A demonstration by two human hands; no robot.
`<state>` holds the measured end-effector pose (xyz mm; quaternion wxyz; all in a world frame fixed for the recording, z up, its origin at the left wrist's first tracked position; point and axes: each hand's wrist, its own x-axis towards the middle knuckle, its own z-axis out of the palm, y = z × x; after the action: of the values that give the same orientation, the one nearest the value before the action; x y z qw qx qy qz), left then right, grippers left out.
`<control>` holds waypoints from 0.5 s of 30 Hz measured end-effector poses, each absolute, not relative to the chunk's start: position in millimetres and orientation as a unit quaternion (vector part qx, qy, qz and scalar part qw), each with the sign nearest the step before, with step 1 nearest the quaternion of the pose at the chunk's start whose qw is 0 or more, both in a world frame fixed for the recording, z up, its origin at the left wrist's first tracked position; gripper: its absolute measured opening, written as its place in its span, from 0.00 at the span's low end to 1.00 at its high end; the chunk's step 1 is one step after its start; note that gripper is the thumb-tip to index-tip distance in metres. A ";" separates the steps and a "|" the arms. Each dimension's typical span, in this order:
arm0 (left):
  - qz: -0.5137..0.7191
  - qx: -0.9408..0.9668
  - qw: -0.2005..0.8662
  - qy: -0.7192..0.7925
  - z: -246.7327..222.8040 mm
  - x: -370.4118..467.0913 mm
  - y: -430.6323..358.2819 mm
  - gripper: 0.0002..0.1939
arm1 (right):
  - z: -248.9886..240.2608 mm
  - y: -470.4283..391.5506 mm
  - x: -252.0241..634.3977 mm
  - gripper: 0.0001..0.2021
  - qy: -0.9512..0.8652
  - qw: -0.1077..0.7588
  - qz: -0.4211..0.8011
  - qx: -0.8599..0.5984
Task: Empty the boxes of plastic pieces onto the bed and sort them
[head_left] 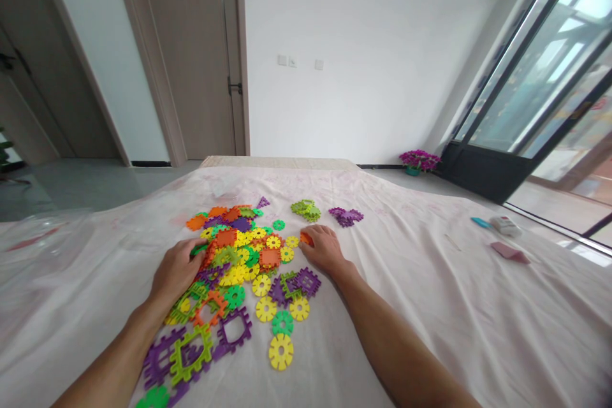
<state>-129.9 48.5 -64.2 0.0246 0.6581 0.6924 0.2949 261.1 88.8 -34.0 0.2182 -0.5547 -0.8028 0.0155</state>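
A heap of notched plastic building pieces point(246, 255) in yellow, green, orange and purple lies between my hands. My left hand point(178, 269) curls in at the heap's left edge, and a green plastic building piece point(198, 248) shows between thumb and forefinger. Its other fingertips are partly hidden. Just right of the heap, my right hand point(324, 247) is closed on an orange plastic building piece point(306, 240), mostly covered by the fingers. Beyond it lie a small group of lime-green pieces point(306, 209) and a group of purple pieces point(345, 217).
A pale, wrinkled cloth point(430, 306) covers the table. Clear plastic wrapping point(43, 248) lies at the left. On the right are a white box point(505, 225), a blue item point(480, 222) and a pink piece point(510, 252). Larger square frames point(191, 354) lie near my left forearm.
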 end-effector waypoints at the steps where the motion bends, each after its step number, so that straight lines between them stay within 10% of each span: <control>1: 0.294 0.658 0.026 0.693 -64.0 -129.8 48.2 0.23 | -33.6 88.6 261.2 0.18 -0.796 0.219 0.008 -0.564; 15: 0.294 0.659 0.024 0.692 -65.4 -130.9 48.8 0.21 | -28.3 82.8 248.8 0.18 -0.878 0.210 0.024 -0.429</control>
<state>-130.9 48.8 -65.4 0.0236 0.6589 0.6921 0.2938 248.8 82.8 -28.3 0.2097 -0.4287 -0.8784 0.0243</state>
